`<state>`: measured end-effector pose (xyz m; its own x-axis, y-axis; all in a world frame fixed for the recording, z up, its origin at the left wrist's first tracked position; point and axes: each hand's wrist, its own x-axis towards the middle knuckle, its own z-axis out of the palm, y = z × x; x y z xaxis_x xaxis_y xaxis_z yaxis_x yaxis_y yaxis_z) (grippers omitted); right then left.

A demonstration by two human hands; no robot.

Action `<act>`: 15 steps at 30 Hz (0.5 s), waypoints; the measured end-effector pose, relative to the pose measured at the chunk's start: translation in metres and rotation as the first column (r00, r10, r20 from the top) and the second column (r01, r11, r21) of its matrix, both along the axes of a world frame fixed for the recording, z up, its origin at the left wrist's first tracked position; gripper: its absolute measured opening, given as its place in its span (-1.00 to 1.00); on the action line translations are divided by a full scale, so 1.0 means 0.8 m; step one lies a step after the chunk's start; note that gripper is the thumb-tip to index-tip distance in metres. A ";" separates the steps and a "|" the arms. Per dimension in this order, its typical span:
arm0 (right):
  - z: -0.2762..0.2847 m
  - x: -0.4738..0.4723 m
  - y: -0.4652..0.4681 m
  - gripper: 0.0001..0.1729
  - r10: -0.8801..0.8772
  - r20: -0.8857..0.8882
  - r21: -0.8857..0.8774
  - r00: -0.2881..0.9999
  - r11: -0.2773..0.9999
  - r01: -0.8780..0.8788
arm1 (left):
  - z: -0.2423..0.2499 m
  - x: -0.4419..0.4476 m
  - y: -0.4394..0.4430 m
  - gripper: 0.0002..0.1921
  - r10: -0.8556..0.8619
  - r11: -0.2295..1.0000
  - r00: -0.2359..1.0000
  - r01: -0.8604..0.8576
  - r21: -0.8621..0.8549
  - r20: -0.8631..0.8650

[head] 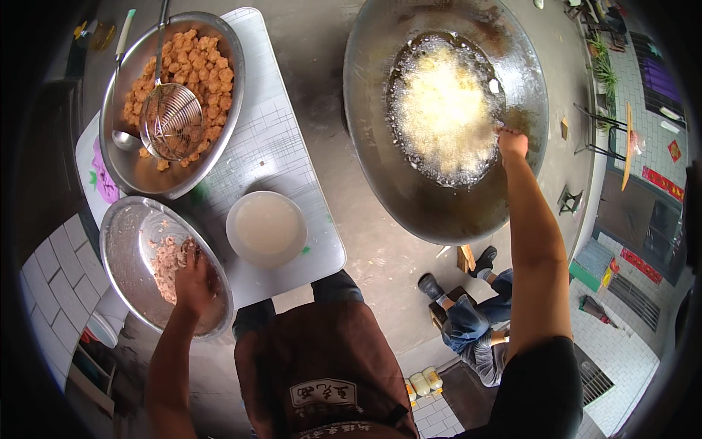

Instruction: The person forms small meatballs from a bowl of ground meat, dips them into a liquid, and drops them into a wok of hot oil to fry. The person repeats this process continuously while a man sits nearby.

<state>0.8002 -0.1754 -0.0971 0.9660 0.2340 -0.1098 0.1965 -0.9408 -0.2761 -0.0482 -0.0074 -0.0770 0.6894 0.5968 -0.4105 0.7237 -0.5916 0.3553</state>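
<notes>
My left hand (196, 282) is down in a steel basin (123, 263), its fingers curled into a mass of raw minced meat mixture (165, 266). My right hand (513, 144) is over the right side of a large metal wok (439, 217), close to the bubbling oil (433, 170). Its fingertips are drawn together, and whether they hold anything is too small to tell. Bright glare and pale foam hide most of what is frying. A small white spot (494, 86) shows at the oil's edge above that hand.
A larger steel basin (131, 178) holds browned fried balls (203, 71), a wire skimmer (171, 118) and a ladle (125, 140). A white bowl (267, 229) of cloudy liquid stands on the table (274, 137). A seated person (466, 326) is beyond the wok, beside firewood (465, 258).
</notes>
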 end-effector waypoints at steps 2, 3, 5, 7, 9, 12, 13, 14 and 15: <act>0.004 0.003 0.031 -0.75 -0.017 -0.017 0.078 1.000 0.997 0.018 | 0.002 -0.008 0.000 -0.38 0.014 1.000 1.000 -0.014 -0.010 -0.024; 0.011 0.004 0.041 -0.78 -0.004 -0.039 0.216 0.999 0.976 0.012 | 0.000 -0.011 0.000 -0.44 0.006 1.000 1.000 -0.006 -0.013 -0.003; 0.034 -0.002 0.054 -0.87 0.021 -0.138 0.483 0.990 0.874 0.049 | -0.010 -0.016 -0.002 -0.56 -0.015 1.000 0.999 0.017 -0.024 0.047; 0.077 -0.054 0.091 -0.92 0.016 -0.224 0.642 0.974 0.754 0.136 | -0.008 -0.017 -0.007 -0.72 0.008 0.999 0.999 -0.006 -0.039 0.054; 0.131 -0.122 0.103 -0.94 0.180 -0.216 0.744 0.960 0.667 0.042 | -0.012 -0.013 0.000 -0.75 -0.046 0.999 0.993 0.049 -0.021 0.104; 0.204 -0.316 0.134 -0.87 0.354 -0.236 0.729 0.905 0.681 -0.077 | -0.006 -0.023 0.007 -0.72 -0.048 0.995 0.992 0.057 -0.084 0.115; 0.225 -0.390 0.138 -0.85 0.392 -0.246 0.693 0.886 0.710 -0.122 | -0.005 -0.024 0.011 -0.70 -0.052 0.990 0.994 0.064 -0.124 0.096; 0.225 -0.448 0.129 -0.83 0.468 -0.293 0.696 0.833 0.703 -0.150 | -0.012 -0.025 0.013 -0.69 -0.035 0.989 0.990 0.054 -0.138 0.133; 0.222 -0.499 0.124 -0.82 0.537 -0.337 0.699 0.773 0.693 -0.177 | -0.004 -0.016 0.022 -0.70 -0.013 0.982 0.987 0.043 -0.186 0.161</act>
